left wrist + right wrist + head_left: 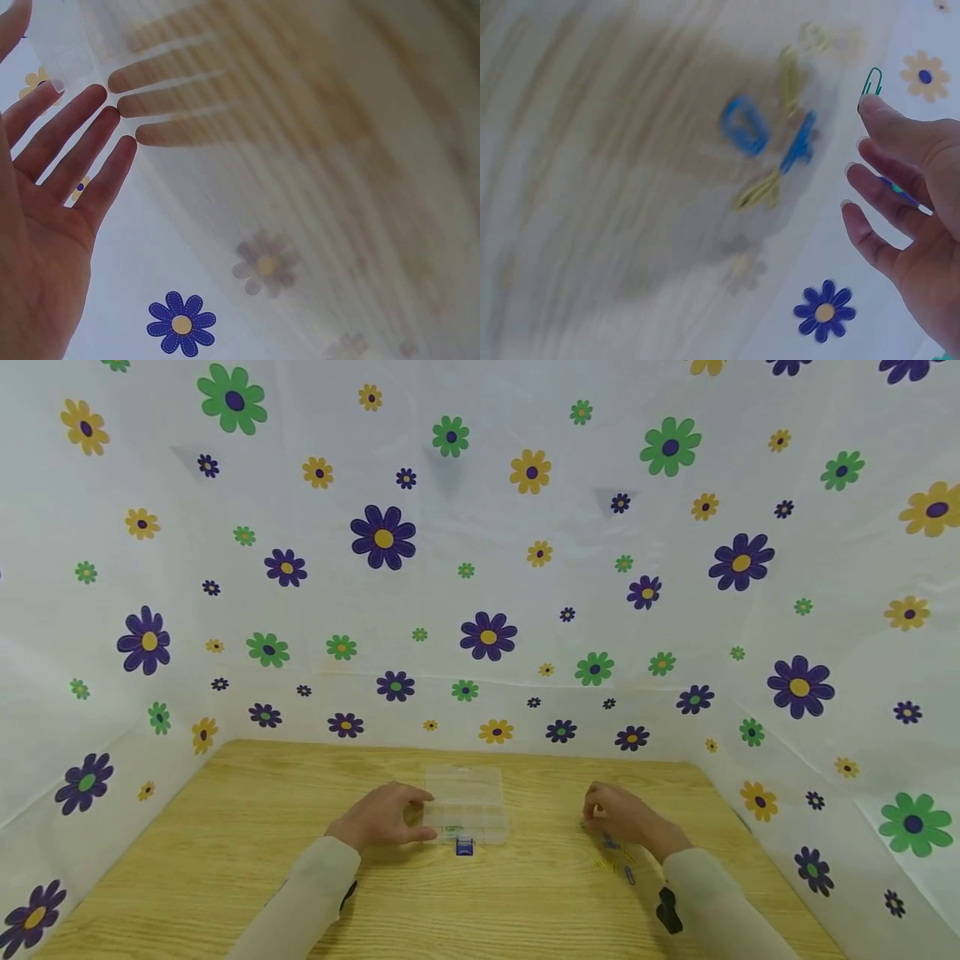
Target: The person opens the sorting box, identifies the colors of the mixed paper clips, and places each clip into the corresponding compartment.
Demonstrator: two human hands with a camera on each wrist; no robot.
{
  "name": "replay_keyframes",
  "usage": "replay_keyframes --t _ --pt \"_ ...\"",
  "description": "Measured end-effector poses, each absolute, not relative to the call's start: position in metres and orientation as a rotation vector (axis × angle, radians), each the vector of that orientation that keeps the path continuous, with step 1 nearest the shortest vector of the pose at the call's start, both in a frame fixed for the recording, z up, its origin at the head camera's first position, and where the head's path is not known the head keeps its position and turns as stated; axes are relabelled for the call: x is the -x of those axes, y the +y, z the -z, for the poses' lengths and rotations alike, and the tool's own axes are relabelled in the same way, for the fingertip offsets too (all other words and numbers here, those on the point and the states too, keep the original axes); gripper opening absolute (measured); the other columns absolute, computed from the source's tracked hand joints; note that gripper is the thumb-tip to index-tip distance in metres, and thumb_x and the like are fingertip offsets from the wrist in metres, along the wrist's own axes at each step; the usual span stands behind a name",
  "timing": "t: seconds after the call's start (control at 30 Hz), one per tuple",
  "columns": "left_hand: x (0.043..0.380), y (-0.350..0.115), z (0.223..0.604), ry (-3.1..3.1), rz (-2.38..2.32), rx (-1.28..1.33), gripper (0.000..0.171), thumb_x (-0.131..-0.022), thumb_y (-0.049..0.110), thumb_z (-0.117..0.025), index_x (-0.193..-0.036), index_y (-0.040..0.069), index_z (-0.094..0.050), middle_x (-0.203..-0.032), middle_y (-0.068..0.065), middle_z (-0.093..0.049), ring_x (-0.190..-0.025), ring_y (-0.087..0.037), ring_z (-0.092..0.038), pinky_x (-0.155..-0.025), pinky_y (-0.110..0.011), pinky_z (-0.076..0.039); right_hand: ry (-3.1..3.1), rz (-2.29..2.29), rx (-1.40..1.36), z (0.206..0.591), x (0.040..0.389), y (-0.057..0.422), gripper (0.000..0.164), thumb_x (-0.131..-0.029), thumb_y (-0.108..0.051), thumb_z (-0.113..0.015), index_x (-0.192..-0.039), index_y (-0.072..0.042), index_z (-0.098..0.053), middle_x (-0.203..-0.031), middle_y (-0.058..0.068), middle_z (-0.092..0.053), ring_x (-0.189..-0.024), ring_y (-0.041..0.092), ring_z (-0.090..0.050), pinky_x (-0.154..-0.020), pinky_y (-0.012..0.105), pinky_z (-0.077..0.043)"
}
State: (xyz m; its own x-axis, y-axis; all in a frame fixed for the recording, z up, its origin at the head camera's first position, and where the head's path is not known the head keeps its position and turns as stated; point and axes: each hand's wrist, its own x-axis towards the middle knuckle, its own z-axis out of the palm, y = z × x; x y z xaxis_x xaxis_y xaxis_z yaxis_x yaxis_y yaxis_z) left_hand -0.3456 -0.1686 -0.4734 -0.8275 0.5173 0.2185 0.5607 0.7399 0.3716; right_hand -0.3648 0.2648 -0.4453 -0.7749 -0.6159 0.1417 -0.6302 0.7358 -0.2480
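Note:
A clear plastic compartment box [480,814] lies on the table in the head view, its blue latch [465,847] at the near edge. Something small and green [452,832] shows in a near compartment. My left hand [386,814] touches the box's left side with thumb and index fingertip; its other fingers are straight in the left wrist view. To the right of the box, my right hand [622,816] pinches a green paper clip [871,79] between thumb and fingertip. Below that hand lie several loose paper clips, among them a blue one [744,126] and a yellow one [757,191].
The wooden table [525,902] extends around the box and clips. A white cloth [480,593] with printed flowers walls in the back and both sides. Dark straps show at both wrists, one a black piece [669,912] on the right.

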Motion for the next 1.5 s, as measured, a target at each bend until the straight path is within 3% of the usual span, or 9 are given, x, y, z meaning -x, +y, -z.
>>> replay_keyframes --t 0.13,0.6,1.5 --pt "0.344 -0.169 0.474 -2.845 0.653 0.87 0.069 -0.085 0.052 -0.08 -0.13 0.001 -0.069 -0.125 -0.012 -0.074 -0.114 -0.03 -0.07 -0.104 -0.052 -0.054 -2.833 -0.428 -1.078 0.44 0.364 0.252 0.012 -0.092 -0.007 -0.076 -0.084 -0.013 -0.068 -0.095 0.002 -0.065 -0.086 0.022 -0.064 -0.076 0.032 -0.057" --pt "0.348 -0.166 0.476 -2.855 0.667 0.868 0.068 -0.086 0.054 -0.078 -0.131 0.005 -0.069 -0.125 -0.01 -0.074 -0.114 -0.027 -0.07 -0.105 -0.05 -0.054 -2.81 -0.37 -1.151 0.428 0.369 0.207 0.011 -0.092 -0.008 -0.076 -0.083 -0.012 -0.072 -0.1 0.004 -0.067 -0.091 0.027 -0.067 -0.08 0.036 -0.058" --pt "0.349 -0.167 0.479 -2.888 0.665 0.788 0.07 -0.083 0.057 -0.08 -0.131 0.007 -0.07 -0.125 -0.009 -0.074 -0.118 -0.029 -0.068 -0.107 -0.052 -0.053 -2.78 -0.435 -1.243 0.429 0.372 0.125 0.009 -0.093 -0.013 -0.076 -0.085 -0.015 -0.075 -0.102 0.001 -0.069 -0.094 0.022 -0.068 -0.086 0.035 -0.059"
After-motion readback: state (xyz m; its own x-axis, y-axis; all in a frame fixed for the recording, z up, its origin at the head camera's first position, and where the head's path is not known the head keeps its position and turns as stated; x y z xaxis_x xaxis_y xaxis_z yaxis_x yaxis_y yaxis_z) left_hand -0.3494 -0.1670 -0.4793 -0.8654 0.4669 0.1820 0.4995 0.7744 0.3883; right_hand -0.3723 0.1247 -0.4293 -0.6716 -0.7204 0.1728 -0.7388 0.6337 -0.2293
